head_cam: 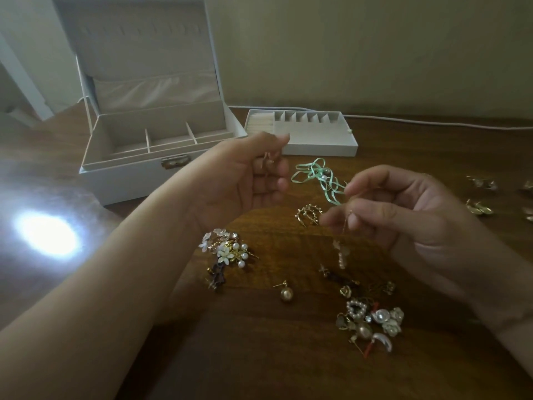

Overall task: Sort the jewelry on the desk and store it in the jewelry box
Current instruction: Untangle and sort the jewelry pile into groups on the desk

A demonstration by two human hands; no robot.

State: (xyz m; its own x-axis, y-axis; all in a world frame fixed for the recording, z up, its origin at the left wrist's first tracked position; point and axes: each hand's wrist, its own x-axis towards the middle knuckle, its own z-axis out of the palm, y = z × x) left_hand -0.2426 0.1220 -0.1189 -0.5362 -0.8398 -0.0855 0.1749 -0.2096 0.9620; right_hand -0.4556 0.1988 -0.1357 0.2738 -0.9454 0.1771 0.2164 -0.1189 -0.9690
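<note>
The white jewelry box (124, 168) stands open at the back left, its compartments bare. Its removable tray (317, 145) lies to the right of it. My left hand (248, 174) is raised in front of the box and grips a small rose-gold earring (266, 161). My right hand (403, 215) pinches the hook of a dangling pearl earring (341, 252), which hangs above the desk. Loose jewelry lies below: a flower-and-pearl pile (227, 252), a gold ball earring (285, 293), a pearl hoop (308, 215) and a mixed heap (372, 321).
A green ribbon piece (320, 177) lies behind the hands. Several gold earrings (478, 206) sit at the right edge. A white cable (432, 122) runs along the wall. A bright light glare (46, 235) marks the wooden desk at left.
</note>
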